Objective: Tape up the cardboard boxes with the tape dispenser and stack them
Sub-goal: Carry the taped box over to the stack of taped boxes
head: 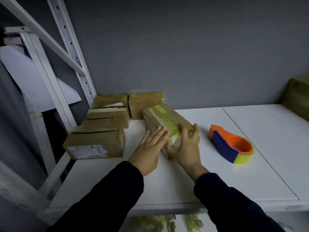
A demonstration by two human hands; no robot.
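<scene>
A cardboard box [164, 117] with yellowish tape along its top lies on the white table [192, 173], angled away from me. My left hand [149, 148] presses flat with straight fingers on the box's near left side. My right hand [187, 146] grips the box's near end, fingers curled over its top edge and thumb on the front face. The orange and blue tape dispenser [231, 145] with a yellow tape roll lies on the table to the right of the box, apart from both hands.
Several more cardboard boxes stand at the table's back left, the nearest one [94, 144] bearing a white label. A white metal rack [66, 47] rises on the left. Another box [296, 96] sits at the far right edge. Crumpled tape [153, 223] lies below the table's front edge.
</scene>
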